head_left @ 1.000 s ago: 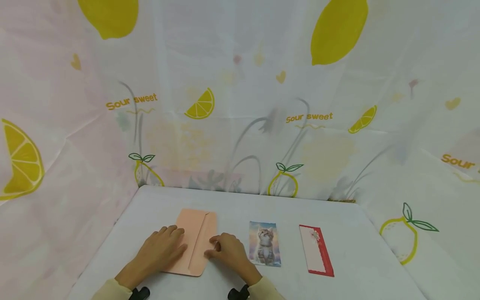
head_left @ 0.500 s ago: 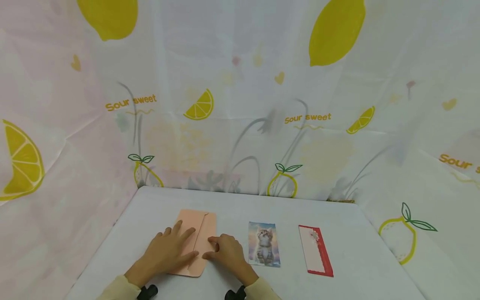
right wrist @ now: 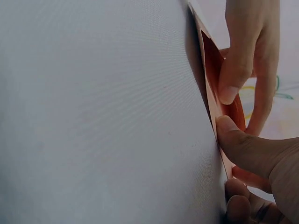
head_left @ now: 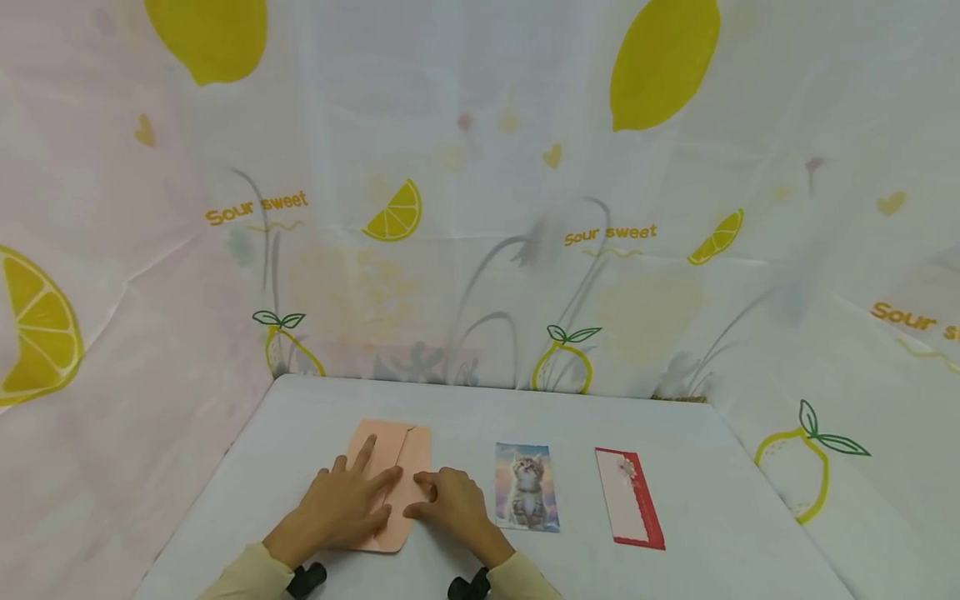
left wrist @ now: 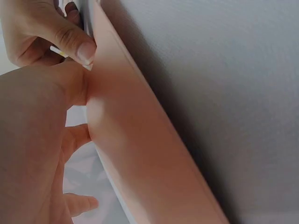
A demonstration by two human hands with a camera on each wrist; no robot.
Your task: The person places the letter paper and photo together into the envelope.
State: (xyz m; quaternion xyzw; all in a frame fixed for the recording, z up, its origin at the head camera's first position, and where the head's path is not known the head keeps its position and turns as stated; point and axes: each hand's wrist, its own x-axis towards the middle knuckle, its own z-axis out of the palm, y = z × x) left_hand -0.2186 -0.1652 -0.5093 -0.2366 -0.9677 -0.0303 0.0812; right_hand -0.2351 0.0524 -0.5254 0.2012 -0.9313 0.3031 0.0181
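Observation:
A peach paper envelope [head_left: 416, 443] lies on the white table, its long flap edge running down the upper face. My left hand [head_left: 341, 507] rests on it with spread, mostly straight fingers, thumb and index reaching toward the flap edge. My right hand [head_left: 456, 503] pinches the envelope's right edge between thumb and curled fingers. In the right wrist view, the envelope [right wrist: 212, 100] gapes at its mouth, showing a darker inside, and the left thumb is at that gap. How far the thumb reaches in is hidden.
A kitten picture card [head_left: 527, 487] lies right of the right hand. Farther right is a white card with a red border and a flower [head_left: 618, 500]. A lemon-print cloth [head_left: 480, 275] hangs behind and beside the table [head_left: 720, 500].
My left hand has slid rightward over the envelope, its fingers spreading wider and its thumb and index coming closer to the right hand. The right hand stays at the envelope's right edge.

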